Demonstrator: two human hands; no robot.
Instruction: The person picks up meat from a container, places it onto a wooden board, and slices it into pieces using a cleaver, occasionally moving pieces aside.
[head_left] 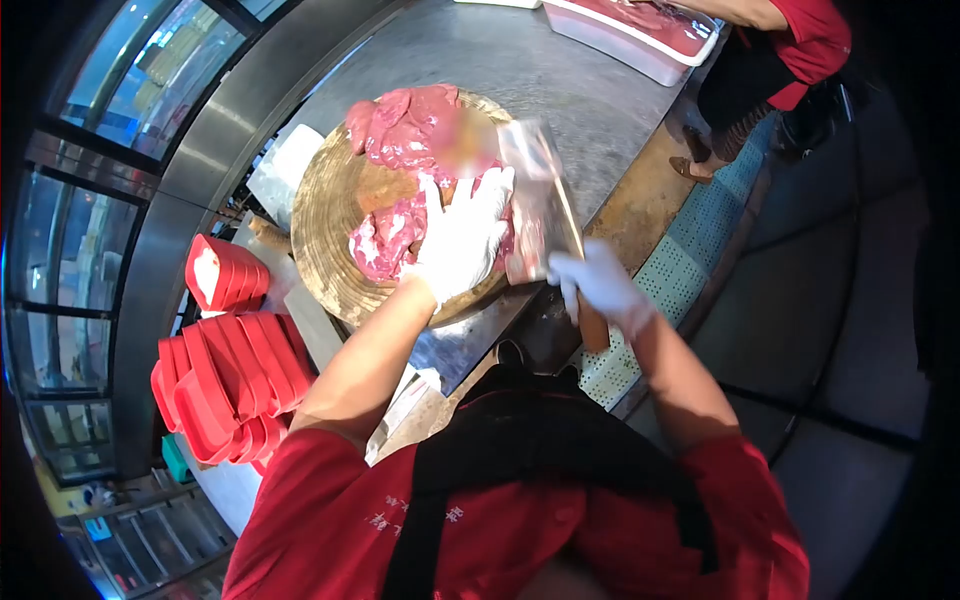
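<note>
Cleaver point(535, 195) grasped by right hand point(600, 285); meat point(383, 238) covered by splayed left hand point(460, 240), nothing clasped. Left fingertips point(492, 183) should be tucked clear, meat steadied on board point(318, 235).

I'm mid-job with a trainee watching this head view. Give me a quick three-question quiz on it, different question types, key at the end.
1. Multiple choice: which hand holds the cleaver? A) left B) right C) both
2. True or false: the red trays are to the picture's left of the round wooden block.
3. Fill in: the gloved left hand is spread over the raw ____ on the block.
Key:
1. B, the right hand
2. True
3. meat
</note>
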